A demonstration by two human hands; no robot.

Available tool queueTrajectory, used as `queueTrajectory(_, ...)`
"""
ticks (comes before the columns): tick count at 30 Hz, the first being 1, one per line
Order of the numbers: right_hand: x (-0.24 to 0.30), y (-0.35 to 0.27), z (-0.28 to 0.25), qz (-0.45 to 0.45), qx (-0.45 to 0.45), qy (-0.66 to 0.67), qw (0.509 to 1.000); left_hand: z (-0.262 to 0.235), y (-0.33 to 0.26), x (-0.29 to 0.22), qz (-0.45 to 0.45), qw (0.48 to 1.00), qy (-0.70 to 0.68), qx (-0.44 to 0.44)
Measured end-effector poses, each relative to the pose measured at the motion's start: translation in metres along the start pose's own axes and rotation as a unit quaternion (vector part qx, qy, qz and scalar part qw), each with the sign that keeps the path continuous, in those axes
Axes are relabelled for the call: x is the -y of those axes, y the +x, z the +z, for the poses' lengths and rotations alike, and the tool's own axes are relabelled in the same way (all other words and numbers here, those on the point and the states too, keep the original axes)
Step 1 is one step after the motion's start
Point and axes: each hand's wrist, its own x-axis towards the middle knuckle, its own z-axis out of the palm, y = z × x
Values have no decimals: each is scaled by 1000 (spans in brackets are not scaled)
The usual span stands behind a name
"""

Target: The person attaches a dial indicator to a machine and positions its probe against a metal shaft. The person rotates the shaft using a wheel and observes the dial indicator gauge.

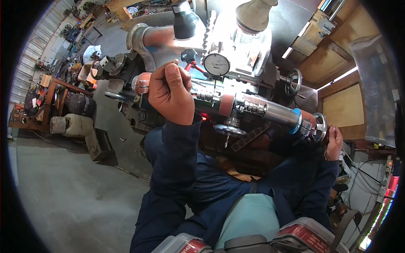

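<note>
My left hand [172,92] is raised over the left part of a machine, fingers curled and thumb pressed on the forefinger; whatever it may hold is hidden. Close to its right are a black star-shaped knob [189,55] and a red jointed arm [198,69]. Beside them stands a round dial gauge [216,65] with a white face, above a metal shaft [204,95] lying across the machine. At the right end, my right hand [333,143] has its fingers curled at the rim of a metal handwheel [320,127].
A lower handwheel [230,131] with a crank handle projects toward me. Two lamp shades [187,21] hang over the machine's back. Another handwheel [293,82] sits at the back right, near wooden panels [344,107]. Tools and a dirty canister [78,125] stand at the left.
</note>
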Motion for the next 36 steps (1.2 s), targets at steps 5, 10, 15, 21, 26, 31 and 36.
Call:
queueTrajectory(5,5,23,14,4,30,15,999,0,0,0,6,1000,-4,10)
queueTrajectory(10,-10,46,14,28,59,-39,997,1,2,0,5,999,-23,24)
queueTrajectory(15,22,40,30,-149,-13,-305,941,-3,3,1,23,999,-13,38)
queueTrajectory(21,71,-9,81,-111,-97,-377,914,4,-3,6,-6,999,-9,47)
queueTrajectory(26,68,-24,90,-143,-104,-318,931,6,-6,12,-15,996,-32,77)
queueTrajectory(31,56,-30,92,-189,-143,-317,918,10,-10,14,-19,995,-22,91)
queueTrajectory(36,57,-35,98,-190,-157,-303,921,11,-13,15,-36,994,0,101)
